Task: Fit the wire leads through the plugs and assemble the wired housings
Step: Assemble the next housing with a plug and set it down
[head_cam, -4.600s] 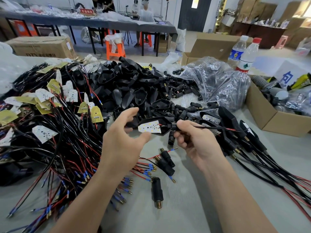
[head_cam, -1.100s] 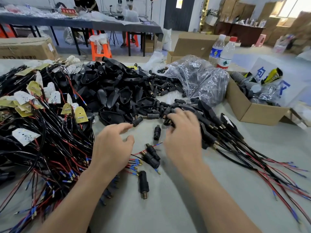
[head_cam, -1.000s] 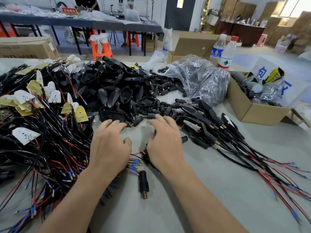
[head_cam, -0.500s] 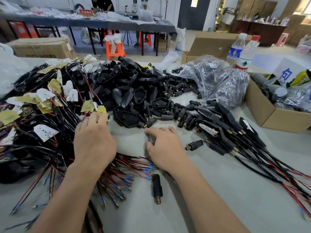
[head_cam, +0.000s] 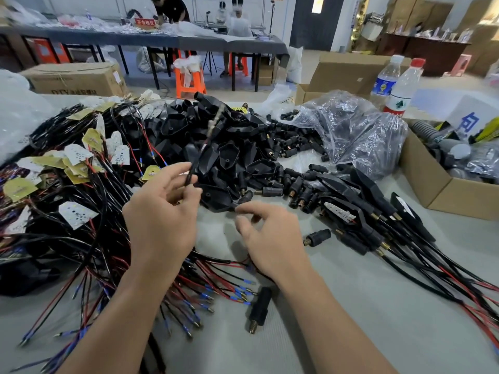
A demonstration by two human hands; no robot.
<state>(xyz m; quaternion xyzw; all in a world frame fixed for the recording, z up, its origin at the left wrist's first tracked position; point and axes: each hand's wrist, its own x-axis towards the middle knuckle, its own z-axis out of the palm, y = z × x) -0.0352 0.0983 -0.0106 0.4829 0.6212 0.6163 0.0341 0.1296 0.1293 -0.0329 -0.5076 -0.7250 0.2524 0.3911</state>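
Note:
My left hand (head_cam: 162,214) pinches a black wire lead (head_cam: 189,177) between thumb and fingers; the lead rises, blurred, over the heap of black housings (head_cam: 229,149). Beside it, my right hand (head_cam: 270,238) hovers low over the table with its fingers curled toward the thumb; whatever lies inside them is hidden. Red and black leads (head_cam: 216,290) with blue tips fan out beneath both wrists. One loose black plug (head_cam: 317,237) lies to the right of my right hand and another plug (head_cam: 259,307) lies near my right forearm.
A tangle of wired boards (head_cam: 78,214) fills the left. Small plugs (head_cam: 286,147) are heaped behind the housings. Assembled wired housings (head_cam: 364,211) lie to the right. A plastic bag (head_cam: 356,136), two bottles (head_cam: 399,90) and a cardboard box (head_cam: 432,190) stand at the right.
My left hand came off the wire tangle and lifted a black lead toward the middle. My right hand rose from the table and curled its fingers; two plugs it covered are out of sight.

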